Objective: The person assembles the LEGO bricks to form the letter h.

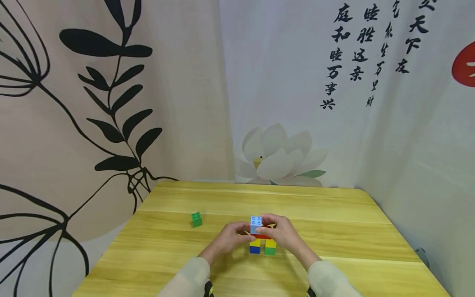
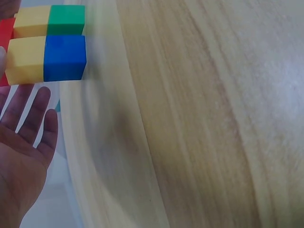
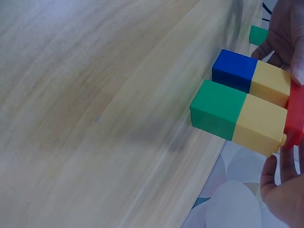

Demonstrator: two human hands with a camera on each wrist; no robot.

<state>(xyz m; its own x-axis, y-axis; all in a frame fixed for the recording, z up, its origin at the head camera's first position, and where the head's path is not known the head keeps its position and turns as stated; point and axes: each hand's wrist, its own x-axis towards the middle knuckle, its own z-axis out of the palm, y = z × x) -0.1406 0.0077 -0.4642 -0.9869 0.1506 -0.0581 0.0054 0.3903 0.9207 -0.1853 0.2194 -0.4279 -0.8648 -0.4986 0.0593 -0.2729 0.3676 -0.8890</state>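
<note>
A small block arch stands on the wooden table [image 1: 319, 264]. One leg has a blue block [image 1: 255, 250] under a yellow block [image 1: 255, 242]; the other has a green block [image 1: 270, 251] under a second yellow block [image 1: 271, 243]. A red block [image 1: 264, 236] bridges them, topped at its left end by a light blue block [image 1: 256, 222]. My left hand [image 1: 234, 236] pinches the red block's left end, its lower fingers loosely spread in the left wrist view. With thumb in front and fingers behind, my right hand [image 1: 283, 233] holds the light blue block.
A loose green block [image 1: 196, 220] sits on the table to the left, beyond my left hand. Printed curtains [image 1: 193, 103] hang behind the table and along its sides.
</note>
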